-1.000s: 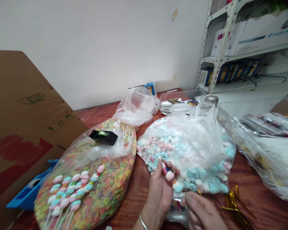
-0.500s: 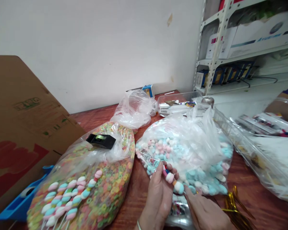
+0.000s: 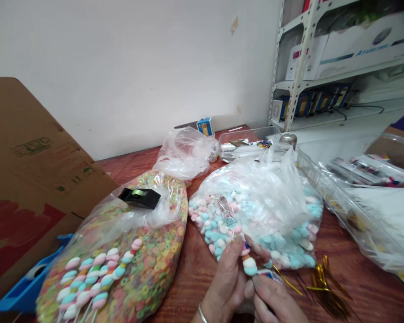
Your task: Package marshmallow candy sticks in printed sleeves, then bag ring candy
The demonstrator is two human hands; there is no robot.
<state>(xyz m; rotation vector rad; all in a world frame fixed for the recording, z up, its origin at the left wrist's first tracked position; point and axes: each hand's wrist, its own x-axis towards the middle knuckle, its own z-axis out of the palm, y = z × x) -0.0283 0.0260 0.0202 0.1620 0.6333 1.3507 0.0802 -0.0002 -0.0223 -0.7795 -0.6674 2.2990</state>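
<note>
Standing at the far left, a cardboard box [image 3: 37, 179] rises behind a blue plastic holder [image 3: 33, 282]. Next lies a big clear bag of cereal rings [image 3: 131, 222], with several marshmallow skewers [image 3: 90, 279] on its front and a black tape dispenser [image 3: 140, 198] higher up. A crumpled clear bag [image 3: 183, 154] sits behind, on the reddish counter [image 3: 188, 253]. In front of a bag of pastel marshmallows [image 3: 269, 188], the left hand [image 3: 231, 271] has its grip wrapped round a single skewer [image 3: 250, 265], a printed clear wrapper [image 3: 226, 211] sticking up beyond its fingers. The right hand [image 3: 272, 296] has its fingertips narrowed together beneath the lowest marshmallow; I cannot tell whether that grip holds anything. Gold ties [image 3: 321, 279] lie to its right, and a clear tray [image 3: 350, 215] carries packaged items [image 3: 370, 170].
</note>
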